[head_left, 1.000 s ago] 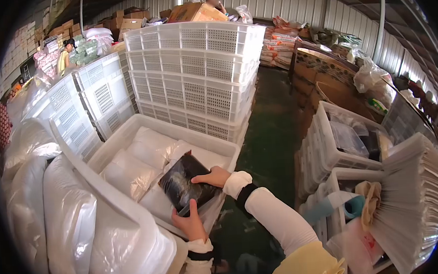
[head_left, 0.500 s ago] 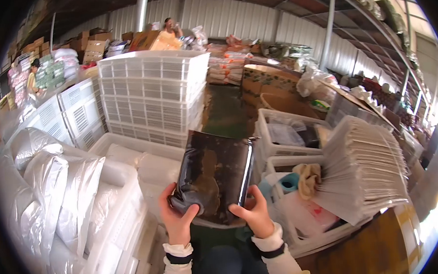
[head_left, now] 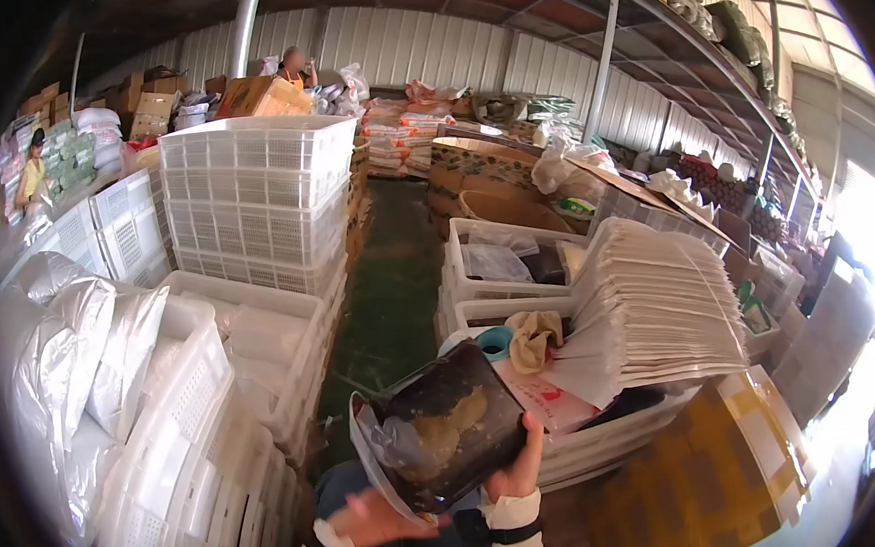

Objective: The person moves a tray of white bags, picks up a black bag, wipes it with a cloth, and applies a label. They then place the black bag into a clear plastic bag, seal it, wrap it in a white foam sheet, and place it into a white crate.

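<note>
As the head view looks down over the lap, the right hand (head_left: 515, 469) grips the lower corner of the dark brown, clear-wrapped rectangular plastic pack (head_left: 452, 435), tilting its face up, probably for inspection. The left hand (head_left: 373, 523), blurred, lies open, palm up, just under the loose wrapper, seemingly as support. The pack is just beside the fanned stack of white paper bags (head_left: 660, 310) resting on a white plastic crate (head_left: 593, 444)

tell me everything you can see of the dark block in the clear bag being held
The dark brown rectangular block in a clear plastic bag looks glossy, with tan patches on its face. Loose film bunches at its lower end. It is tilted, right end higher. The right hand grips its lower right edge; the blurred left hand lies open beneath, contact unclear.
</note>
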The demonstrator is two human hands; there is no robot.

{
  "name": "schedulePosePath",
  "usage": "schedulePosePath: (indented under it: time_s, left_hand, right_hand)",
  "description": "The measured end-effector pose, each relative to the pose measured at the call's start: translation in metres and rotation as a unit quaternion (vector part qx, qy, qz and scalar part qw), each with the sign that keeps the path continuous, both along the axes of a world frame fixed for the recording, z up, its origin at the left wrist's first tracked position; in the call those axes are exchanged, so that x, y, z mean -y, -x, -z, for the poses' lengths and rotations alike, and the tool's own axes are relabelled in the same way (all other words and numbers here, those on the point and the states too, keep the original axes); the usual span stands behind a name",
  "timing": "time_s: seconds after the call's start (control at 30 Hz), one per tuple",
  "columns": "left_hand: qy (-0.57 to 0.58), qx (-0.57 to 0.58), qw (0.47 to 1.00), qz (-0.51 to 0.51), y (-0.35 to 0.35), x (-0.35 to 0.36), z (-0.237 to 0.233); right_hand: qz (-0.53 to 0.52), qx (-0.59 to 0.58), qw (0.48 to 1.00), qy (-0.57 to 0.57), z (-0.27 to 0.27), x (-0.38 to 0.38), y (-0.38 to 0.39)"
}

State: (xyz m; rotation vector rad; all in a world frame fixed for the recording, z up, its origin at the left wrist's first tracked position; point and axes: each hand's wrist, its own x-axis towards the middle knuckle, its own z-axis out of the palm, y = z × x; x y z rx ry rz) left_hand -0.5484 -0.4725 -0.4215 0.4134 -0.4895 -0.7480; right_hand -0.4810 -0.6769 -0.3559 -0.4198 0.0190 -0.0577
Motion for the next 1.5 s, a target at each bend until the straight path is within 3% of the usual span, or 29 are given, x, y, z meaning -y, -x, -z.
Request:
schedulePosePath:
  time_s: [0.03, 0.1, 0.23, 0.27, 0.3, 0.37, 0.4, 0.47, 0.53, 0.6, 0.7, 0.73, 0.8, 0.9, 0.97, 1.07, 1.17, 1.23, 1.4, 1.5]
  left_hand:
    - [-0.107, -0.009, 0.994, -0.007, 0.014, 0.010, -0.017]
    - [-0.088, -0.025, 0.985, -0.146, 0.022, 0.027, -0.025]
    - [0.050, -0.149, 0.961, -0.226, -0.003, 0.028, -0.001]
    - [0.088, -0.162, 0.955, -0.233, -0.007, 0.017, 0.011]
    - [0.124, -0.175, 0.947, -0.240, -0.011, 0.003, 0.018]
    - [0.040, -0.094, 0.948, -0.302, -0.019, -0.020, 0.017]
    - [-0.005, -0.061, 0.942, -0.329, -0.020, -0.030, 0.017]
    - [-0.027, -0.083, 0.932, -0.353, -0.027, -0.046, 0.012]
    - [-0.099, -0.059, 0.923, -0.368, -0.035, -0.063, 0.006]
    - [-0.202, -0.031, 0.908, -0.366, -0.042, -0.075, 0.019]
    - [-0.252, -0.067, 0.896, -0.360, -0.050, -0.069, 0.028]
    - [-0.301, -0.082, 0.881, -0.356, -0.052, -0.068, 0.038]
    - [-0.397, -0.105, 0.847, -0.339, -0.064, -0.066, 0.060]
    - [-0.521, -0.060, 0.799, -0.296, -0.077, -0.059, 0.034]
    - [-0.522, -0.035, 0.801, -0.290, -0.083, -0.059, 0.040]
    - [-0.572, -0.005, 0.771, -0.279, -0.093, -0.055, 0.043]
    - [-0.618, 0.006, 0.726, -0.302, -0.097, -0.045, 0.019]
    - [-0.658, 0.022, 0.695, -0.290, -0.097, -0.043, 0.017]
    - [-0.672, 0.085, 0.626, -0.386, -0.087, -0.030, 0.016]
    - [-0.672, 0.091, 0.608, -0.412, -0.081, -0.027, 0.015]
  right_hand:
    - [0.000, 0.001, 1.000, -0.020, -0.001, -0.002, 0.006]
    - [0.102, 0.053, 0.992, 0.060, -0.008, -0.018, 0.027]
    - [0.245, 0.256, 0.890, 0.288, 0.009, -0.035, 0.055]
    - [0.174, 0.251, 0.910, 0.280, 0.013, -0.030, 0.066]
    - [0.190, 0.308, 0.890, 0.276, -0.036, -0.037, 0.087]
    - [0.052, 0.292, 0.897, 0.327, 0.035, -0.012, 0.065]
    - [-0.189, 0.239, 0.918, 0.252, 0.011, -0.001, 0.062]
    - [-0.389, 0.222, 0.892, 0.061, 0.010, 0.019, 0.043]
    - [-0.338, 0.220, 0.915, 0.001, 0.061, 0.028, 0.016]
    - [-0.302, 0.113, 0.944, 0.073, 0.090, 0.027, 0.012]
    - [-0.317, -0.015, 0.927, 0.202, 0.120, 0.024, 0.041]
    - [-0.330, -0.070, 0.925, 0.172, 0.120, 0.021, 0.049]
    - [-0.338, -0.091, 0.912, 0.212, 0.123, 0.020, 0.048]
    - [-0.343, -0.093, 0.878, 0.321, 0.133, 0.026, 0.041]
    - [-0.332, -0.060, 0.840, 0.425, 0.126, 0.029, 0.030]
    - [-0.308, -0.083, 0.830, 0.457, 0.114, 0.025, 0.020]
    - [-0.350, -0.092, 0.603, 0.711, 0.087, 0.032, 0.002]
    - [-0.272, -0.041, 0.576, 0.770, 0.078, 0.030, -0.001]
    - [-0.107, 0.075, 0.535, 0.835, 0.091, 0.022, -0.010]
    - [-0.055, 0.064, 0.527, 0.846, 0.093, 0.006, -0.012]
